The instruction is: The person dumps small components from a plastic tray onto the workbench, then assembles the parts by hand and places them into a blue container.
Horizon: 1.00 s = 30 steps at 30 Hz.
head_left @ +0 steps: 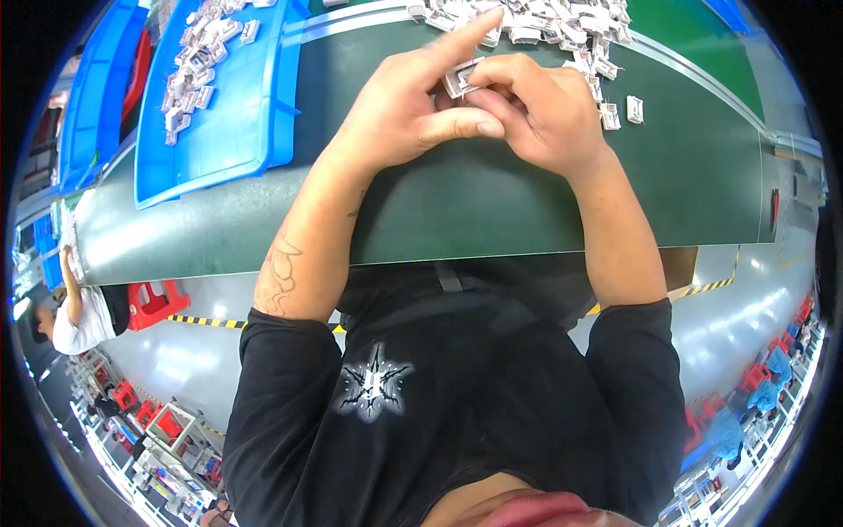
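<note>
Both my hands meet over the dark green table (492,202). Between their fingertips is one small silver-grey metal part (460,77). My left hand (413,105) pinches it with thumb and fingers, its index finger stretched toward the pile. My right hand (544,110) grips the same part from the right. Just beyond the hands lies a heap of several similar small grey parts (544,22), with a few loose ones (634,109) to the right.
A blue plastic tray (237,114) at the left holds several more grey parts (198,61). Further blue bins (101,88) stand beyond it. Another person in a white shirt (75,321) sits at far left. Red stools and racks stand on the grey floor.
</note>
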Each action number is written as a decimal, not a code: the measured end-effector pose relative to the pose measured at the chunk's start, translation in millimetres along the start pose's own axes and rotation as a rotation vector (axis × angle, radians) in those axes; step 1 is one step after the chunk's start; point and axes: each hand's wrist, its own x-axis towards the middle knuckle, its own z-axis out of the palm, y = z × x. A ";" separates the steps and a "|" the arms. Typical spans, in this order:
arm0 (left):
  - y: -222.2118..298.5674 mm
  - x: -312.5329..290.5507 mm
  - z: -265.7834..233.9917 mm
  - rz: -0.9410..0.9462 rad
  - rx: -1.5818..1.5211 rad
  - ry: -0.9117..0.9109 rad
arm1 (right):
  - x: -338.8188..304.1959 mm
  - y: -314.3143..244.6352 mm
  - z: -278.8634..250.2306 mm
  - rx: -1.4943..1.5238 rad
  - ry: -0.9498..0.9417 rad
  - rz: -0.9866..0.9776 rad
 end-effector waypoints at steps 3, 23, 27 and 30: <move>-0.4 0.6 2.7 -0.022 -0.157 0.055 | -1.2 -0.7 -0.2 0.017 0.070 0.032; 2.1 -2.3 -3.2 -0.104 -0.328 0.087 | 1.9 -8.3 -17.9 0.262 -0.133 0.191; 2.0 -0.5 -1.2 -0.064 -0.389 0.092 | -0.6 -9.3 -12.3 0.405 -0.046 0.274; 0.1 -0.7 2.2 -0.056 -0.443 0.154 | -3.3 -9.7 -8.3 0.508 0.043 0.336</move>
